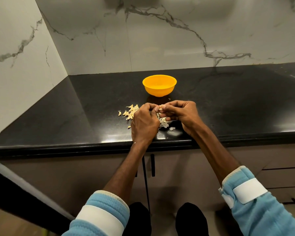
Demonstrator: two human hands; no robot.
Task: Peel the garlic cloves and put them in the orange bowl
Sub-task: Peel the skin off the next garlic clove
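Observation:
An orange bowl (159,86) stands on the black counter (228,106), a little beyond my hands. My left hand (144,124) and my right hand (180,114) meet above the counter, fingertips together, both pinching one small garlic clove (160,109) that is mostly hidden by the fingers. A heap of unpeeled garlic cloves (130,112) lies on the counter just left of my left hand. Pale loose skins (164,124) lie under and between my hands. I cannot see into the bowl well enough to tell its contents.
Marble walls close the counter at the back and on the left, forming a corner. The counter's front edge (92,149) runs just below my wrists, with cabinet doors and drawers beneath it.

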